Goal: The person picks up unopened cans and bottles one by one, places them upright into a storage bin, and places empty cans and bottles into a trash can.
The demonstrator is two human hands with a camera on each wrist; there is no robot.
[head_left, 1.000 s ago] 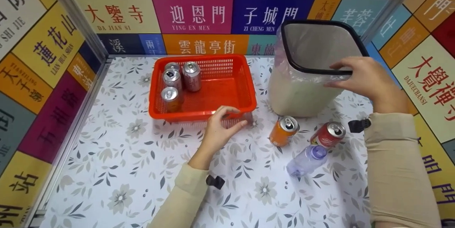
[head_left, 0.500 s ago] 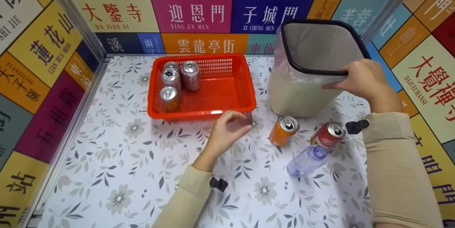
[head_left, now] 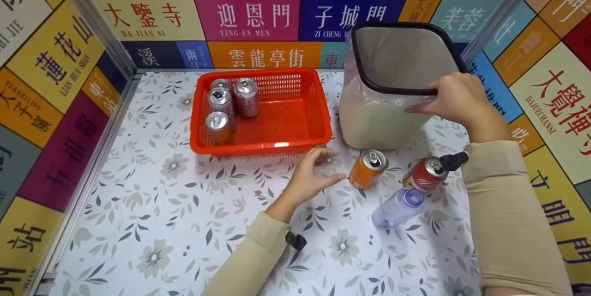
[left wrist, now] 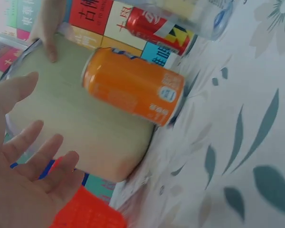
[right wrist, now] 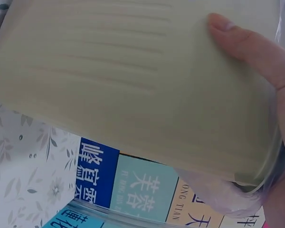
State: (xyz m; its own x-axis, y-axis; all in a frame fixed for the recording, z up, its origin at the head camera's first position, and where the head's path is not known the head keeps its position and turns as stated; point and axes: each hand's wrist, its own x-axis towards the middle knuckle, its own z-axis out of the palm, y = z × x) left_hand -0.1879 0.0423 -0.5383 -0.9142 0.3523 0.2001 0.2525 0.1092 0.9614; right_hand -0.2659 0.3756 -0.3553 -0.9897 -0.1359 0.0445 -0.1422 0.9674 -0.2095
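My right hand grips the near right rim of a cream trash can, thumb outside and fingers over the black rim. In the right wrist view the thumb lies on the can's ribbed wall. My left hand holds nothing, its thumb and fingers spread apart just left of an upright orange soda can. The left wrist view shows that orange can beyond the fingers. A red soda can stands to its right, partly behind the black wrist camera. A purple translucent bottle is in front of them.
A red plastic basket sits left of the trash can, with several soda cans upright in its left part. A clear liner bag hangs over the trash can's edge. Walls with colored sign panels enclose the floral tabletop at back and sides.
My right hand has closed on the trash can's rim, and the trash can has shifted slightly left. My left hand has moved right, from the basket's front edge toward the orange soda can.
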